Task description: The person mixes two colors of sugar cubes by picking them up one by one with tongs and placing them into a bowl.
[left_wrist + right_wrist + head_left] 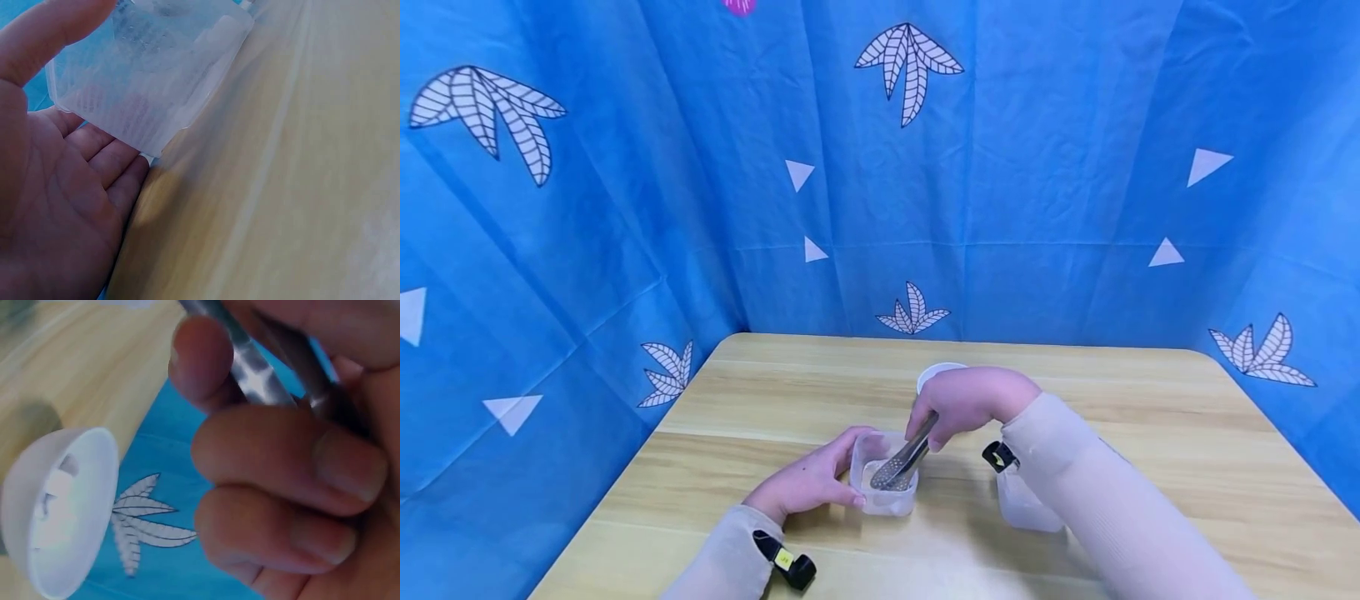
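A translucent plastic container [891, 502] stands on the wooden table, gripped by my left hand [815, 479] with the thumb on its near side and fingers on the far side. In the left wrist view, the container's wall [144, 81] lies between the thumb and fingers. My right hand [966, 407] holds metal tongs [904, 464], their perforated ends down inside this container. Whether anything sits between the tong ends cannot be made out. The right wrist view shows the fingers curled round the tongs' metal arms [259, 378].
Behind my right hand stands a white bowl [22, 494], partly hidden in the head view; something small and pale lies inside it. A second translucent container [1028, 510] sits partly under my right forearm. Blue patterned curtain [1037, 167] hangs around the table [790, 375].
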`<state>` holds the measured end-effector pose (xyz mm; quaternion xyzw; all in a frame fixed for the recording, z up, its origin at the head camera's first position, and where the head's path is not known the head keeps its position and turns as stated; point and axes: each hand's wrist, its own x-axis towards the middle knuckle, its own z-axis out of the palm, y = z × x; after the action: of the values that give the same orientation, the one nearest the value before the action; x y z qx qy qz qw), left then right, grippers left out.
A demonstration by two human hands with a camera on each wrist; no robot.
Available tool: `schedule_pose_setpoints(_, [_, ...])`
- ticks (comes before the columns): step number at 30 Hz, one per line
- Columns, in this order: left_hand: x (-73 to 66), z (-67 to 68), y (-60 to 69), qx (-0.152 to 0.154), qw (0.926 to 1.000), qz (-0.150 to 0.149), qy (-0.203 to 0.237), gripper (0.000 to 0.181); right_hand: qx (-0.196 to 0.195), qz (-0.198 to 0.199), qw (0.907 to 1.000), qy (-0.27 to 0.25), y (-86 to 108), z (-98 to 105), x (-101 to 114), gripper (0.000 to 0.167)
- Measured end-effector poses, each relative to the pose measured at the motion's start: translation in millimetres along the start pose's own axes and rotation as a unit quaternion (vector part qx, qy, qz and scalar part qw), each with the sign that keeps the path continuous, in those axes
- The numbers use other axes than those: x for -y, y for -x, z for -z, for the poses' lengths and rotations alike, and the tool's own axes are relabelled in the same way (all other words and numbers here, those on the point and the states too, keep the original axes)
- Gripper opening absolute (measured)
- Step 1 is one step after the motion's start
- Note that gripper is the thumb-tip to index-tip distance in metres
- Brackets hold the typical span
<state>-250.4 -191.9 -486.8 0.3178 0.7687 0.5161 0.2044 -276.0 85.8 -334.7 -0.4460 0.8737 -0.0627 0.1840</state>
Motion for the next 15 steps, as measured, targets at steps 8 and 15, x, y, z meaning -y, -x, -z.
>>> schedule_pose_setpoints(8, [1.7, 0.6, 0.0, 0.006, 0.9998, -0.018, 0.002, 0.085, 0.003, -0.055, 0.995, 0.083, -1.0, 8.6, 33.7, 0.024])
schedule_pose_setpoints(15, [2.7, 0.5, -0.2, 0.015, 0.9994, -0.025, 0.015, 0.085, 0.007, -0.088, 0.9839, 0.155, -2.6, 2.4, 51.9, 0.02])
